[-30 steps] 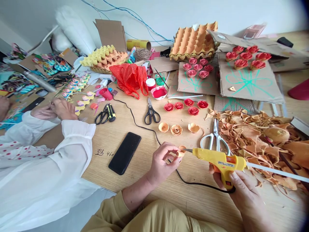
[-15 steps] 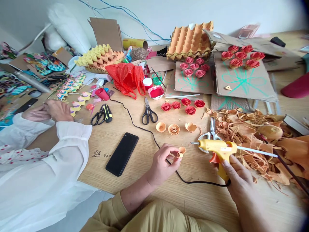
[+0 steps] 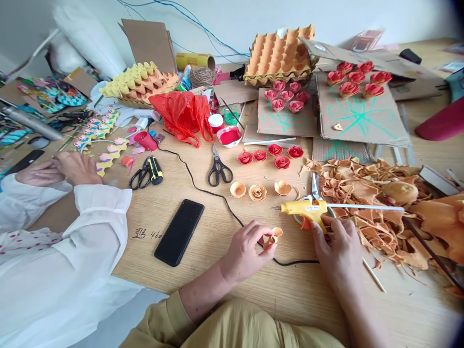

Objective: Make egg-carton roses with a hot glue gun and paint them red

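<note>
Between thumb and fingertips, my left hand (image 3: 246,253) pinches a small orange egg-carton flower (image 3: 277,235), its petals facing right. My right hand (image 3: 340,249) is wrapped around the handle of a yellow hot glue gun (image 3: 304,209). The gun lies level above the table, nozzle pointing left, above and slightly right of the flower, not touching it. A white glue stick (image 3: 369,208) juts from its back. Behind the gun lie silver scissors (image 3: 314,187), partly hidden. Farther back sit an unpainted rose (image 3: 257,192) and two petal cups, left (image 3: 238,189) and right (image 3: 282,188).
Orange carton scraps (image 3: 362,193) heap at right. Several red roses (image 3: 282,162) stand behind the cups, others on cardboard (image 3: 362,121). A phone (image 3: 179,232), black scissors (image 3: 218,169) and a black cord (image 3: 203,189) lie left. A co-worker's hands (image 3: 78,166) are at far left.
My right hand has brought the glue gun leftward, closer to the flower. In my left fingers the flower has turned, its petals now spread to the right. The whole view has shifted slightly.
</note>
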`<action>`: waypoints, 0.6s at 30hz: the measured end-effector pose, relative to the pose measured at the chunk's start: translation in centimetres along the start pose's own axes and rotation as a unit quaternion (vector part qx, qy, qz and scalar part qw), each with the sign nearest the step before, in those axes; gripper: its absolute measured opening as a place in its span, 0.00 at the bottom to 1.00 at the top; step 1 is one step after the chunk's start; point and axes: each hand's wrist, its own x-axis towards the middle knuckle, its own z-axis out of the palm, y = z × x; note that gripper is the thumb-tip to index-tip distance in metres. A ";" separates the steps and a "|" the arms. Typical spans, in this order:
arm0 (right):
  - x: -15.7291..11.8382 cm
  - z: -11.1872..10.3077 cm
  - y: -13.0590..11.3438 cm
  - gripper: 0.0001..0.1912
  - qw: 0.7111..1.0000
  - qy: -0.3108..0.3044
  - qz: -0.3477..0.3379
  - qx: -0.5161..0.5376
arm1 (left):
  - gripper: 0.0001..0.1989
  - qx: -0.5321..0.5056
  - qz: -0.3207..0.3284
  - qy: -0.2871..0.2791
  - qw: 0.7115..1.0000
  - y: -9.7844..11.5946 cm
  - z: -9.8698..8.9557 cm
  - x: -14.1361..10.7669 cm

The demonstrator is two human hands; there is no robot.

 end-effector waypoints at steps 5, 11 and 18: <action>-0.1 0.2 0.2 0.24 0.998 -0.009 -0.027 -0.064 | 0.11 -0.006 0.016 0.009 1.000 0.3 -0.3 0.2; 0.1 -1.8 -2.2 0.13 0.990 -0.032 -0.093 0.105 | 0.09 -0.023 0.059 -0.025 0.998 0.4 -0.4 0.1; 0.4 -2.4 -3.8 0.22 0.912 -0.292 -0.116 0.263 | 0.09 -0.106 0.110 -0.047 0.987 1.0 -1.0 0.4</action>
